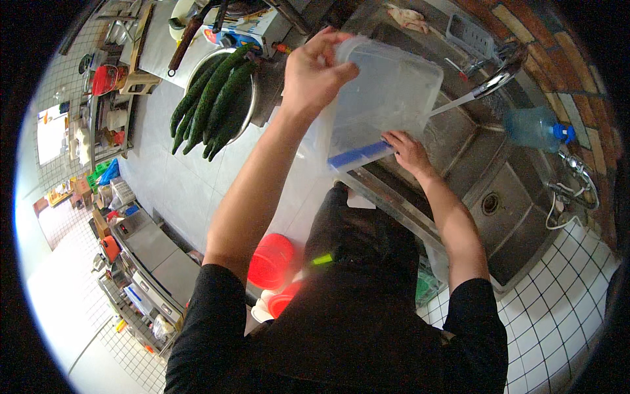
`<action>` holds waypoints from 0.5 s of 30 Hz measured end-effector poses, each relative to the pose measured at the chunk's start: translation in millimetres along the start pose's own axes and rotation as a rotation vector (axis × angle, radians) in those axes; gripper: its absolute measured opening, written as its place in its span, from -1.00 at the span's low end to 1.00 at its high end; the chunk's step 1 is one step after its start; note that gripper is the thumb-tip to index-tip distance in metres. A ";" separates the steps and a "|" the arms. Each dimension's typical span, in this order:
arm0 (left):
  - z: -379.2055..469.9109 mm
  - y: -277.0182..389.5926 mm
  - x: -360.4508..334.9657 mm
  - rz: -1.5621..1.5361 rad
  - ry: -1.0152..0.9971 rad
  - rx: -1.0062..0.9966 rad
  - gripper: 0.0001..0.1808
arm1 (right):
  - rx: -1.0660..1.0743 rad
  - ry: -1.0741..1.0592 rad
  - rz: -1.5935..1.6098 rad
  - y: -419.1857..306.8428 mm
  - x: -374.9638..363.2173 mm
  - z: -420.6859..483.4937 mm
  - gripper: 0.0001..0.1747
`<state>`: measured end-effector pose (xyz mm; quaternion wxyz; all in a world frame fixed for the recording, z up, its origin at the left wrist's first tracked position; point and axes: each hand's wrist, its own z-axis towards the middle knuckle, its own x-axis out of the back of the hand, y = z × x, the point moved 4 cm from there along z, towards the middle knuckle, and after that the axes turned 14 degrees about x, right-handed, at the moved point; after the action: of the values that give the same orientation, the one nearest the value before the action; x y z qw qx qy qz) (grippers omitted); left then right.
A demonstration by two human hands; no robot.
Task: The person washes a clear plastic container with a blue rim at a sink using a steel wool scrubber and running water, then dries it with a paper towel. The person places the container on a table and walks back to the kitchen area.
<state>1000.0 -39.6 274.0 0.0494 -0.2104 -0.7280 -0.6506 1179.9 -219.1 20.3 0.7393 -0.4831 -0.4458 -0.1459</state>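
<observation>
Both my hands hold a clear plastic storage container [389, 83], tilted over the edge of a stainless steel sink [457, 170]. My left hand [317, 69] grips its rim at the upper left corner, with the thumb on one side and the fingers on the other. On the near side, my right hand [407, 151] grasps the edge beside a blue strip [357, 155], perhaps a latch. A chrome faucet [494, 83] runs a stream of water [452, 104] towards the container's right side. Where the stream lands is hidden.
Long green cucumbers [211, 98] lie across a metal bowl [253, 98] at left. A blue-tinted water jug [531, 129] and second faucet [573, 162] line the brick wall. A red bucket [270, 261] stands on the floor. A dark handle [187, 42] juts over the counter.
</observation>
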 end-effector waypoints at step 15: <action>-82.3 -119.4 -63.8 -0.142 0.124 0.063 0.74 | -0.362 0.365 0.506 -114.3 46.9 57.5 -0.65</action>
<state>997.0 -142.5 153.6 0.0550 -0.1159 -0.7567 -0.6411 1102.5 -216.6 132.4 0.7220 -0.6672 -0.1399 -0.1185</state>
